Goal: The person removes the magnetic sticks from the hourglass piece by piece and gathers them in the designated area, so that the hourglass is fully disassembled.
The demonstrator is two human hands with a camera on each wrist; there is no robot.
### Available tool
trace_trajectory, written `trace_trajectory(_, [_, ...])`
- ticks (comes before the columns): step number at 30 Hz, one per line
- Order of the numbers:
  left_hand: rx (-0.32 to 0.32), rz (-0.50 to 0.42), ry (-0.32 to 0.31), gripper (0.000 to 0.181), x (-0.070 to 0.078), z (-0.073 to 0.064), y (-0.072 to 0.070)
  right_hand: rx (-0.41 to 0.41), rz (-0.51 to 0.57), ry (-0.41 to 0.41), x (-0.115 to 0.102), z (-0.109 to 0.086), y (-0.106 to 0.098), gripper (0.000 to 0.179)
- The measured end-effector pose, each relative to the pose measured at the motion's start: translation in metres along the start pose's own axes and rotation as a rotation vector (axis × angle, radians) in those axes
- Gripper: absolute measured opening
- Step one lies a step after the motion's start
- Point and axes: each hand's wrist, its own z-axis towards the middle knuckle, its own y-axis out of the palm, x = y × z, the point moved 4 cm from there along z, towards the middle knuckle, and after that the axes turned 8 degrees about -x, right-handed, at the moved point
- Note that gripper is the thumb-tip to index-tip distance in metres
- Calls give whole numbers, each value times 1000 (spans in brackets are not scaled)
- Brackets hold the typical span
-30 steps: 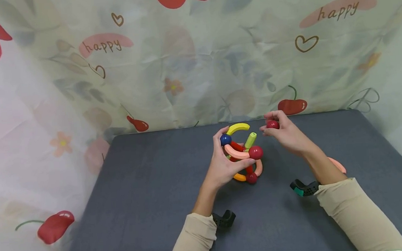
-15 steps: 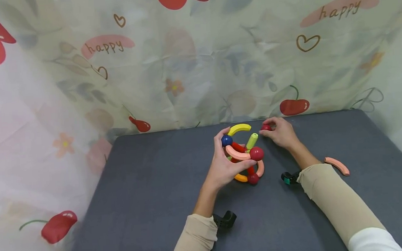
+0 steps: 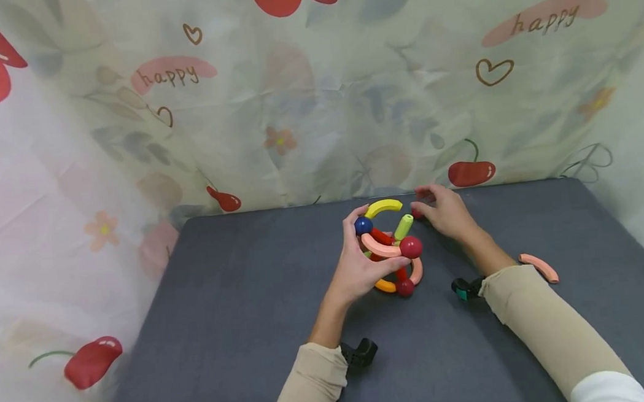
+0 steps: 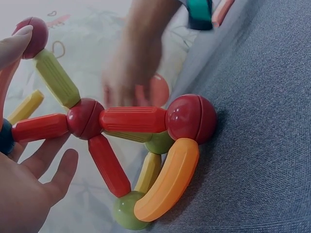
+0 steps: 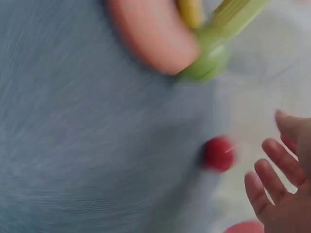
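My left hand grips a structure of toy building sticks and balls, thumb against a red ball and fingers around its far side by a blue ball. Straight and curved sticks in red, green, yellow, orange and pink make it up. In the left wrist view an orange curved stick joins a red ball and a green ball low down. My right hand is just right of the structure, its fingers apart in the right wrist view. A loose red ball lies on the table beside these fingers.
A loose pink curved stick lies on the grey table beyond my right forearm. A patterned curtain hangs along the table's back edge. Black wrist cameras stick out inward from both wrists.
My right hand has carried the red ball left and down to the table near the structure and let go of it. The left hand has hardly moved and keeps its grip.
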Motion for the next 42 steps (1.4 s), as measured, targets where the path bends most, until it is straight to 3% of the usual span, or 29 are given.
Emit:
trace_trajectory(4, [-2, 4, 6, 99, 0, 1, 0, -4, 79, -84, -40, -13, -14, 41])
trace_trajectory(8, [-1, 11, 12, 99, -1, 1, -2, -87, 113, -129, -70, -24, -19, 43])
trace_trajectory(12, [-25, 15, 25, 99, -1, 1, -1, -158, 100, -150, -83, -31, -20, 43])
trace_trajectory(16, [-34, 14, 26, 99, -2, 1, 0, -175, 72, -213, -89, -33, -20, 39])
trace_trajectory(21, [-31, 35, 22, 99, -1, 0, 0, -106, -36, -326, -98, -36, -18, 32])
trace_trajectory(26, [-21, 56, 22, 96, -2, 0, -1, 71, -103, -282, -104, -38, -29, 28])
trace_trajectory(29, [-19, 52, 28, 95, -2, 1, -2, 123, -68, -219, -99, -42, -43, 29])
trace_trajectory(33, [-25, 43, 42, 95, -1, 1, -2, 129, -43, -135, -78, -54, -62, 32])
trace_trajectory(42, [-34, 15, 44, 96, 1, 1, -1, 73, -119, 106, 20, -97, -91, 45])
